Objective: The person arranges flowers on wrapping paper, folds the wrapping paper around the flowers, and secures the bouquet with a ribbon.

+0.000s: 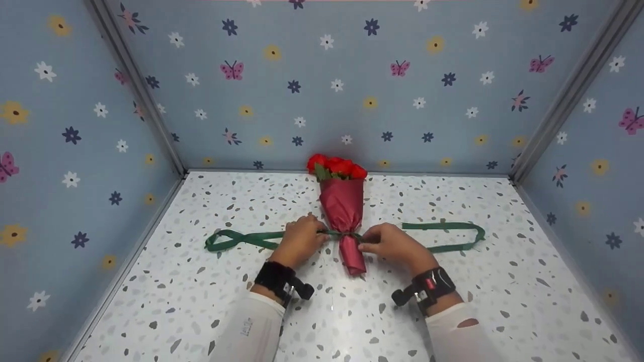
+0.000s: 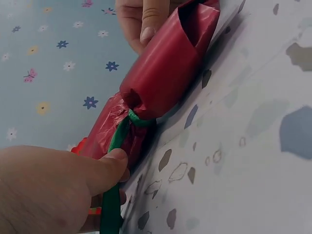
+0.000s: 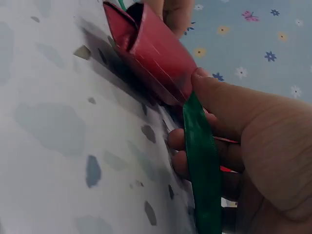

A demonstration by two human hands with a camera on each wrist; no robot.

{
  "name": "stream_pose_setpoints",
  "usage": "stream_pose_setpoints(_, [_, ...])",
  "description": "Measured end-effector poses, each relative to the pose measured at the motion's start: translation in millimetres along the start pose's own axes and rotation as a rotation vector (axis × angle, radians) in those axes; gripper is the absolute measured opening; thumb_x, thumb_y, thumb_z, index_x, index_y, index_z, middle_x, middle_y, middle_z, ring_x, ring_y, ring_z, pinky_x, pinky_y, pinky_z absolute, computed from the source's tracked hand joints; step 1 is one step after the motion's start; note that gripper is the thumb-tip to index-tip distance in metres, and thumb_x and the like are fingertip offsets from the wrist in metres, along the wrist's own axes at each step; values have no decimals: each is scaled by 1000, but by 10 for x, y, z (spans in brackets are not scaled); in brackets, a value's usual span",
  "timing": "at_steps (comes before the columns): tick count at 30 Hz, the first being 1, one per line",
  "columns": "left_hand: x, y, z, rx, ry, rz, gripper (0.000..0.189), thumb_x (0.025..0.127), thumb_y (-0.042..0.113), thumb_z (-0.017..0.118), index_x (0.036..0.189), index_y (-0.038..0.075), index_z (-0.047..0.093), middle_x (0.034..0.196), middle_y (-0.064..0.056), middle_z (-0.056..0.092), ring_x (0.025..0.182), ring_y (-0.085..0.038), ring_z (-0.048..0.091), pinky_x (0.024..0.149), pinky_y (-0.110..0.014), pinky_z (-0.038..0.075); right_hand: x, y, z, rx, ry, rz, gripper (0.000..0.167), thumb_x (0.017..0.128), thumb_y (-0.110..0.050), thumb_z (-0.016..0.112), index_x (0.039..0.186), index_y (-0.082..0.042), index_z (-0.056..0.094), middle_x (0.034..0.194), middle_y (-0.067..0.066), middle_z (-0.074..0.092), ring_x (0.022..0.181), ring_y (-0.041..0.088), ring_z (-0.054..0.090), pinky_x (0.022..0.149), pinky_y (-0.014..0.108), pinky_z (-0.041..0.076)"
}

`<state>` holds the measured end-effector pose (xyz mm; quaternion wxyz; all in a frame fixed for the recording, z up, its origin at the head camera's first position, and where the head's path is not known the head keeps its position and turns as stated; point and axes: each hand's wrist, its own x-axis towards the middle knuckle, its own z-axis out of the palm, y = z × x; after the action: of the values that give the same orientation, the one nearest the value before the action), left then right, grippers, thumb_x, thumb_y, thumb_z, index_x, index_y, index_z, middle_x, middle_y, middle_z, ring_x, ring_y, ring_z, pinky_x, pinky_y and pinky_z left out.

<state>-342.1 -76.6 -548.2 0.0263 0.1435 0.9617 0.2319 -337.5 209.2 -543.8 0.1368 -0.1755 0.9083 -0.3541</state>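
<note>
A bouquet of red roses [image 1: 339,165] in dark red wrapping paper [image 1: 342,198] lies on the table, blooms towards the back wall. A green ribbon [image 1: 445,225] goes round the narrow waist of the wrapping, and its two ends trail out to either side. Left of the waist, my left hand [image 1: 302,241] pinches the ribbon between thumb and fingers, plain in the left wrist view on the ribbon [image 2: 111,209]. My right hand [image 1: 397,246] holds the other length close to the paper; in the right wrist view the ribbon [image 3: 202,161] runs down across its fingers.
The speckled white table [image 1: 201,301] is bordered by blue patterned panels [image 1: 322,85] at the back and both sides. On the left, the ribbon's tail [image 1: 224,240] crosses itself in a loop. Each wrist wears a black strap [image 1: 275,276] with a small camera.
</note>
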Motion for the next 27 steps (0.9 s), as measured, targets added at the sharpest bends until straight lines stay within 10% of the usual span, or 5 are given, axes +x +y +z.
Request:
stream_pose_setpoints(12, [-3,93,37,32,28,29,19,107,32,80,110,14,84,118,-8,75,122,-34,70,119,-72,45,21,-156,135,-58,-34,-86,9,103,-27,86,102,-18,87,91,-5,81,83,11,68,79,33,57])
stream_pose_setpoints(17, [-12,35,3,-82,8,13,14,109,30,78,105,17,83,108,-2,77,110,-27,73,116,-62,49,20,-70,65,-46,-22,-42,13,108,-21,77,102,-15,87,87,-3,77,80,13,65,73,32,54])
stream_pose_setpoints(27, [-29,-144,-107,-381,-81,-65,31,116,31,66,102,7,79,92,-7,73,72,-16,61,70,-34,53,13,133,-79,-6,35,28,22,114,-24,68,102,-12,83,74,-3,62,71,15,57,68,32,48])
